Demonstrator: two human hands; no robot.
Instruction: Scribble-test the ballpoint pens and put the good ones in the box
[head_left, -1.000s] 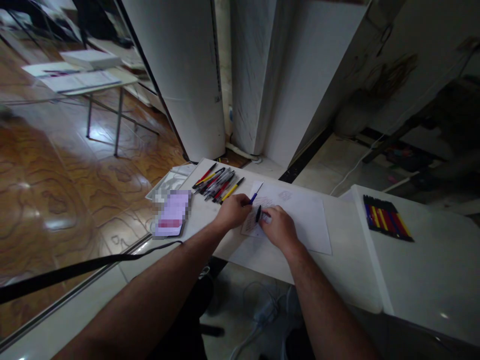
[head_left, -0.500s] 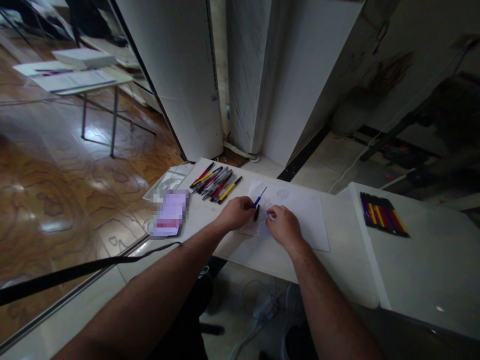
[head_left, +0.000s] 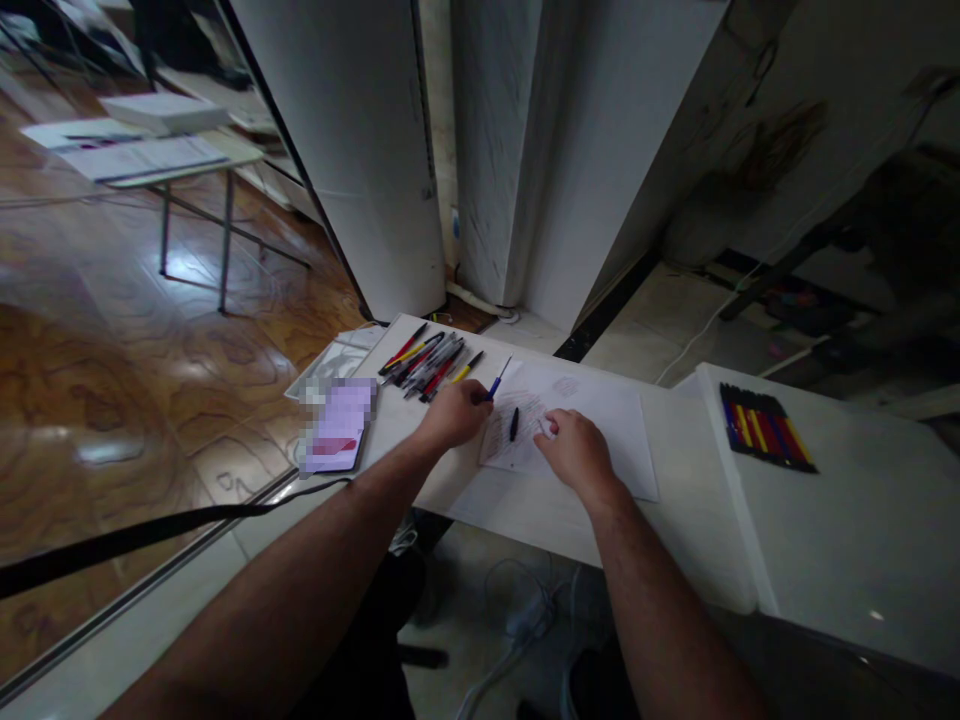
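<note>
My left hand (head_left: pixel 454 412) is closed around a blue pen (head_left: pixel 495 381) whose tip points up and to the right, near the loose pile of pens (head_left: pixel 430 362). My right hand (head_left: pixel 576 450) rests on a small scribbled sheet of paper (head_left: pixel 510 440), fingers curled with their tips pressed on it. A black pen cap (head_left: pixel 514 423) lies on that sheet between my hands. A larger white sheet (head_left: pixel 600 415) lies under it on the white table (head_left: pixel 675 540).
A phone (head_left: pixel 339 427) lies at the table's left end, with a black strap (head_left: pixel 150 540) trailing off to the left. A neat row of coloured pens (head_left: pixel 765 428) sits on the adjoining white table at the right. White pillars stand behind; cables lie on the floor below.
My left hand has moved left and up with the blue pen, away from the right hand. The black cap, earlier held between the hands, now lies on the paper.
</note>
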